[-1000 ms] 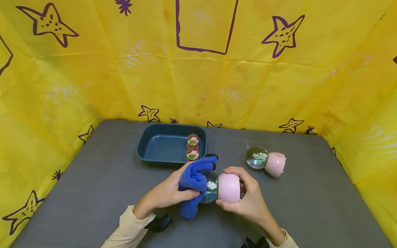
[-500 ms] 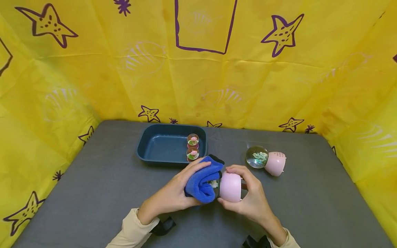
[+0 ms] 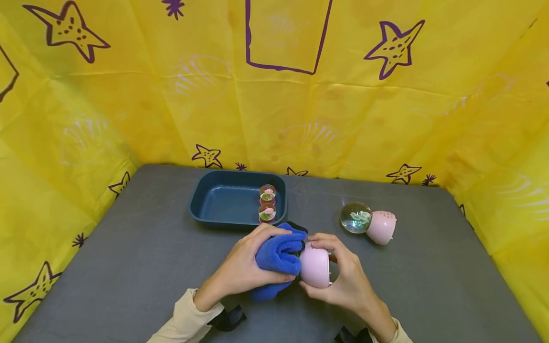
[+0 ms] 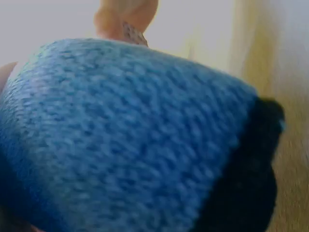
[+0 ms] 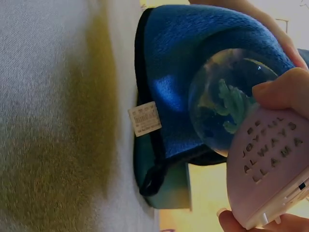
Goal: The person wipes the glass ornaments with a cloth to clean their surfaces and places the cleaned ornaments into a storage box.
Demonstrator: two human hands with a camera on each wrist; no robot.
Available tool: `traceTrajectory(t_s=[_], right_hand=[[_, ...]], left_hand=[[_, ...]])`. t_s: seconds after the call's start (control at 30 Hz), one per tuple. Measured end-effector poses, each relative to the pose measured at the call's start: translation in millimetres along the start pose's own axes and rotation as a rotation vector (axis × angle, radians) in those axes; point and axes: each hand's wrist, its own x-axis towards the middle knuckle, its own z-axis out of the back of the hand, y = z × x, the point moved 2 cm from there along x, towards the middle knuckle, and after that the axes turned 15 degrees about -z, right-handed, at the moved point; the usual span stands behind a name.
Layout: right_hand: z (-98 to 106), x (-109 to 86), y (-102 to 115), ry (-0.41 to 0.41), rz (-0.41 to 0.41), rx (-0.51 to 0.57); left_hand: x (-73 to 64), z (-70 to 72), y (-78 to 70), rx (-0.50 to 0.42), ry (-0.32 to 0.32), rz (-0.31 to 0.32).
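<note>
My left hand (image 3: 246, 267) grips a folded blue cloth (image 3: 279, 255) with black edging and wraps it round the globe end of a snow globe. By its pink base (image 3: 315, 267) my right hand (image 3: 347, 274) holds that snow globe on its side, thumb below and fingers above. Raised lettering covers the base in the right wrist view, where the clear globe (image 5: 217, 111) with a pale green figure inside sits against the cloth (image 5: 166, 58). Blue cloth (image 4: 135, 135) fills most of the left wrist view. In the head view the cloth hides nearly all of the globe.
Behind my left hand stands a dark blue tray (image 3: 223, 221), with two small globes (image 3: 268, 212) on pink bases along its right side. Another pink-based snow globe (image 3: 381, 227) lies on its side at the right of the grey table (image 3: 141, 238). Yellow printed fabric (image 3: 257, 109) encloses the back and sides.
My left hand has brought the cloth rightward and closed it further over the globe, which showed more a second ago. The right hand keeps its hold on the base, nearly in place.
</note>
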Motion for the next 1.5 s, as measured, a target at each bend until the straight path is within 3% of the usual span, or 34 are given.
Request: traceTrajectory(t_s=[0.2, 0.4, 0.47, 0.57, 0.73, 0.87, 1.2, 1.27, 1.5], right_hand=[[-1.1, -0.3, -2.1, 0.018, -0.014, 0.037], [-2.5, -1.2, -3.4, 0.029, -0.023, 0.064], [-2.7, -1.2, -3.1, 0.031, -0.018, 0.059], [-3.7, -0.7, -2.3, 0.052, 0.000, 0.055], [-5.5, 0.2, -1.7, 0.093, 0.031, 0.055], [-4.7, 0.8, -1.6, 0.099, 0.068, 0.060], [-4.7, -1.5, 1.2, 0.108, 0.141, 0.140], [-5.5, -1.9, 1.8, 0.119, 0.131, 0.181], [-8.3, -3.9, 2.5, 0.161, 0.084, 0.302]], left_hand=[[1.5, 2.5, -0.9, -0.019, -0.113, -0.027], [2.6, 10.5, 4.4, -0.125, -0.168, 0.055], [2.6, 11.4, 6.4, -0.176, -0.141, 0.101], [1.8, 10.0, 8.4, -0.251, -0.051, 0.152], [1.7, 5.2, 8.1, -0.268, 0.092, 0.141], [1.6, 4.8, 6.1, -0.266, 0.090, 0.122], [2.6, 11.9, 8.3, -0.341, -0.073, 0.072], [2.5, 11.9, 9.1, -0.377, -0.059, 0.065], [1.1, 11.9, 5.8, -0.518, 0.106, -0.056]])
